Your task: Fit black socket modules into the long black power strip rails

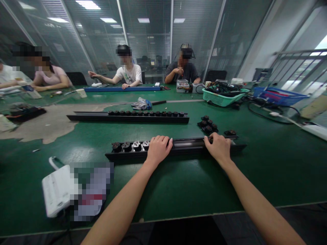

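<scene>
Long black channel-shaped rail [189, 152] lies crosswise on the green-topped table [178, 194], in front of the person, both hands on it. Row of black modules with round tops [126, 147] sits in its left end; some tops look pale and shiny. Stretch between the hands: bare, glossy dark channel floor.

Left hand [159, 149] on the rail just right of the visible modules, fingers bent close together over it, thumb to the right; underside hidden, can't tell if gripping or only pressing. Right hand [218, 147] near the right end, fingers curled over the rail, small dark bit by the fingertips; can't tell if held.

Just beyond the right hand: single black module [230, 133], then loose cluster of similar black modules [208, 125]. Farther off, second long black rail [127, 118], roughly parallel, modules along its middle and right. Behind it, grey-and-blue gloves [141, 103]. Far right, mint-green plastic basket [222, 98] piled with dark cables; blue plastic basket [281, 97] beside it. Near left, white boxy device [56, 190]. Across the table, co-worker in white shirt [130, 73], one hand on long blue bar [122, 89].
</scene>
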The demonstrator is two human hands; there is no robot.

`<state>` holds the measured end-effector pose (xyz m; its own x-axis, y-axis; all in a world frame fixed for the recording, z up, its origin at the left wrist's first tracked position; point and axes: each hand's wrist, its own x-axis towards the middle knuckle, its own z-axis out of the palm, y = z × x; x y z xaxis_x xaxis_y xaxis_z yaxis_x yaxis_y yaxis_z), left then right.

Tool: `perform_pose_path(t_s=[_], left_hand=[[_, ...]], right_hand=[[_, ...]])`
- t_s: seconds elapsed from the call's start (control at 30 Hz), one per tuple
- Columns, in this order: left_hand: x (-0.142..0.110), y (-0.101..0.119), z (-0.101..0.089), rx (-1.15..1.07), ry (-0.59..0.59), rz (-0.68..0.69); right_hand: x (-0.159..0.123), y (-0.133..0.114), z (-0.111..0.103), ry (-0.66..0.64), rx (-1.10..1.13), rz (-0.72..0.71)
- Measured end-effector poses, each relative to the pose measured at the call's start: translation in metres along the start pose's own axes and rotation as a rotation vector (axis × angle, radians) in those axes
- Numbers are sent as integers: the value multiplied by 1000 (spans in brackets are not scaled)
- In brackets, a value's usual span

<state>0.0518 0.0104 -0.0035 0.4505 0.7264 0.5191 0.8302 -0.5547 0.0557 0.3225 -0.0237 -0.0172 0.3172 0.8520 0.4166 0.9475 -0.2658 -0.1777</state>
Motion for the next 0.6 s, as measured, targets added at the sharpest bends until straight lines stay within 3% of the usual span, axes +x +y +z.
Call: perform_pose_path(t_s=[0.6], left_hand=[[0,0,-1,2,2,-1]], right_hand=[[-1,-1,-5,5,-5,-2]])
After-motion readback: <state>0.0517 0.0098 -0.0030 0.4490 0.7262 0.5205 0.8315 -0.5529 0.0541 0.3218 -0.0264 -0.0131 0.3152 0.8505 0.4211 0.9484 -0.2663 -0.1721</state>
